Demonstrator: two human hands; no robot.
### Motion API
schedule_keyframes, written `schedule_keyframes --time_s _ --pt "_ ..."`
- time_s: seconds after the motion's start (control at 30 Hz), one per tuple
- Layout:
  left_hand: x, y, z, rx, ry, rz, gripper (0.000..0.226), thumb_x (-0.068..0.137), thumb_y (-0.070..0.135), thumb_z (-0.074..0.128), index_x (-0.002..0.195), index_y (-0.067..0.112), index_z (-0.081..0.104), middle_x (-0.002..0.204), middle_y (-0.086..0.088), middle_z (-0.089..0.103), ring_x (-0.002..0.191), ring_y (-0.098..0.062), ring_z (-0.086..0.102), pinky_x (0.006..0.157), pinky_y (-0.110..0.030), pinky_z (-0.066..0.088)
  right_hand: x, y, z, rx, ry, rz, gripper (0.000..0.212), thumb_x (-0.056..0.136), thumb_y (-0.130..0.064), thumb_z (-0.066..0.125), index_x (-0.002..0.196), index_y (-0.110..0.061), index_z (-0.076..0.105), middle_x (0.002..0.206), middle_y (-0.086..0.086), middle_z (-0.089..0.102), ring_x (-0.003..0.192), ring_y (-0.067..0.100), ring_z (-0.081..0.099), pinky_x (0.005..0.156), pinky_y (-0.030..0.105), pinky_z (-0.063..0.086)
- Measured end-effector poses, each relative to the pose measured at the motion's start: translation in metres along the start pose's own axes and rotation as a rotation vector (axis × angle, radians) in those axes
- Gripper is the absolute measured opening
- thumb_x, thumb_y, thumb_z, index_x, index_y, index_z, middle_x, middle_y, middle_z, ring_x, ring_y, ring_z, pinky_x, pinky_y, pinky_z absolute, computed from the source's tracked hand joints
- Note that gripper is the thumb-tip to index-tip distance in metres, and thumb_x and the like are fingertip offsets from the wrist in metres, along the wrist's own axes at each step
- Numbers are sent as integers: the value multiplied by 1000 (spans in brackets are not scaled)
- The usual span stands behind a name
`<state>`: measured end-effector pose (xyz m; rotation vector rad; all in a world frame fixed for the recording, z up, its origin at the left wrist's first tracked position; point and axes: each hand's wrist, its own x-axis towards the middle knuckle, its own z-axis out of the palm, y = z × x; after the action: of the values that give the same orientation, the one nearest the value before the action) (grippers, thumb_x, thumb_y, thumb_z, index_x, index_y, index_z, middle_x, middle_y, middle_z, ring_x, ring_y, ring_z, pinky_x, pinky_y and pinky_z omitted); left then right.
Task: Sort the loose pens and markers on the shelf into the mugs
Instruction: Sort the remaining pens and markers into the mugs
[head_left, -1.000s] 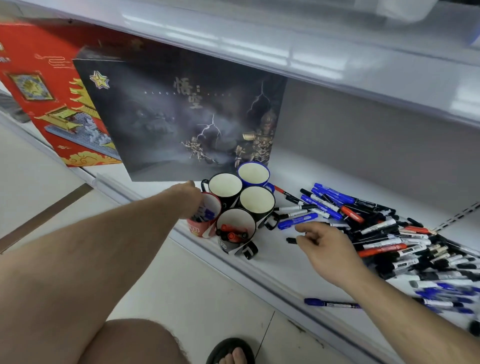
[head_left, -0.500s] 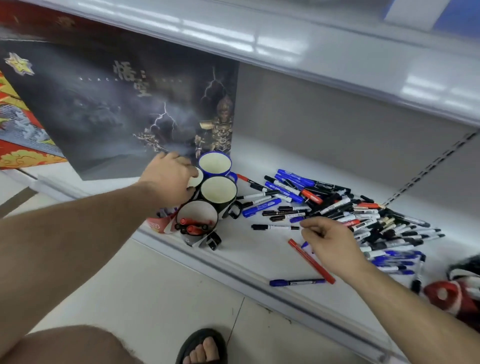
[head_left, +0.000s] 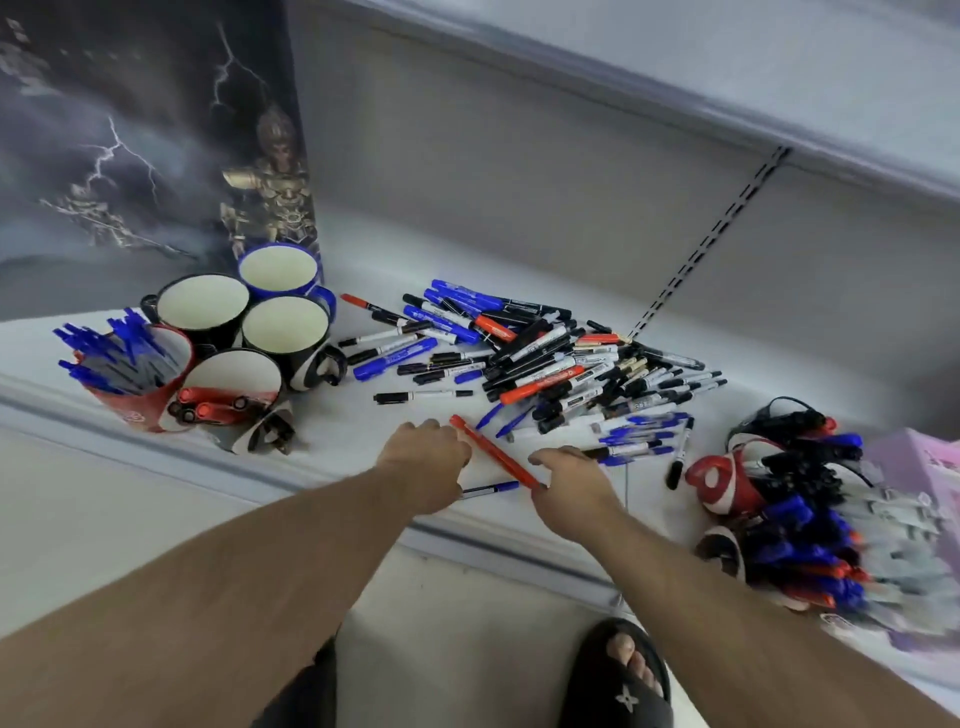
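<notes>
Five mugs cluster at the shelf's left. A red mug (head_left: 136, 399) holds blue pens, and a black-and-white mug (head_left: 232, 370) holds red markers. The black mug (head_left: 203, 305), the blue mug (head_left: 279, 270) and another black-and-white mug (head_left: 287, 330) are empty. A pile of loose pens and markers (head_left: 550, 358) covers the shelf's middle. A red pen (head_left: 493, 451) slants between my hands. My right hand (head_left: 574, 480) holds its near end. My left hand (head_left: 423, 460) reaches in with curved fingers touching the pen's side. A blue pen (head_left: 491, 488) lies under it.
A dark picture box (head_left: 135, 140) stands behind the mugs. At the right, blurred, a red-and-white mug (head_left: 727, 480) lies among a heap of blue, black and red markers (head_left: 810, 525) beside a pink box (head_left: 919, 467). My sandalled foot (head_left: 618, 675) is on the floor below the shelf edge (head_left: 311, 480).
My left hand left the mugs and moved right to the red pen. The right hand stayed by the pile with the pen. The camera swung right and down.
</notes>
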<state>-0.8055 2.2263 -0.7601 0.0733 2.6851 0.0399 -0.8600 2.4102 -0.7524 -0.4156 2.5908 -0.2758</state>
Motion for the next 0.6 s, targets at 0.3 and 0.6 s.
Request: schedule_keyframes --time_s 0.3,0.6 --pt "51 22 26 189 44 173 95 75 77 55 150 28 23 153 -4 28 138 -29 32 112 -45 27 35 48 -12 246 133 441 67 85 -41 57 146 -27 35 148 14 32 133 35 35 107 47 36" --pt "55 6 32 192 36 43 38 104 31 33 137 12 36 132 -9 49 112 -27 54 84 -38 46 120 95 -42 476 285 901 74 84 -47 60 144 -12 36 137 20 44 120 32 47 100 38 43"
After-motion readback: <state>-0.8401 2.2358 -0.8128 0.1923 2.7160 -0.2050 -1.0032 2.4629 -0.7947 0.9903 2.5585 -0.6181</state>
